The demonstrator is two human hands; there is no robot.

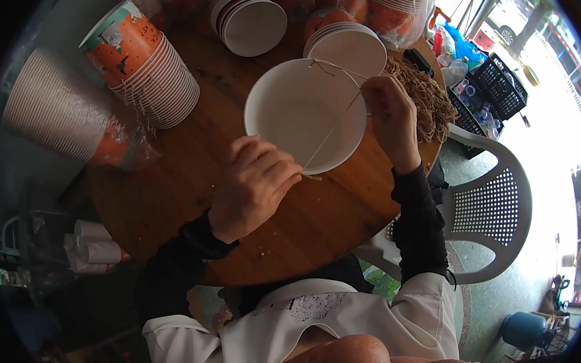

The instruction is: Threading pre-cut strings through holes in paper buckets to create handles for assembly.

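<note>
A large white paper bucket (274,112) stands mouth up on the round wooden table, in front of me. A thin tan cord (331,133) stretches slantwise over its mouth. At the right rim my right hand (393,118) is closed, pinching the cord; another length runs from there to the far rim. My left hand (254,187) is closed by the near left rim, with the cord reaching its fingertips and a short end poking out beside them. Curled fingers partly hide its grip. Beyond my right hand lies a heap of similar tan cords (425,97).
Nested orange-and-white buckets (158,76) lean at the left beside a plastic-wrapped stack (60,109). More white-mouthed buckets (254,27) and another nested set (349,51) stand at the back. A grey plastic chair (488,202) and black crates (498,89) are on the right.
</note>
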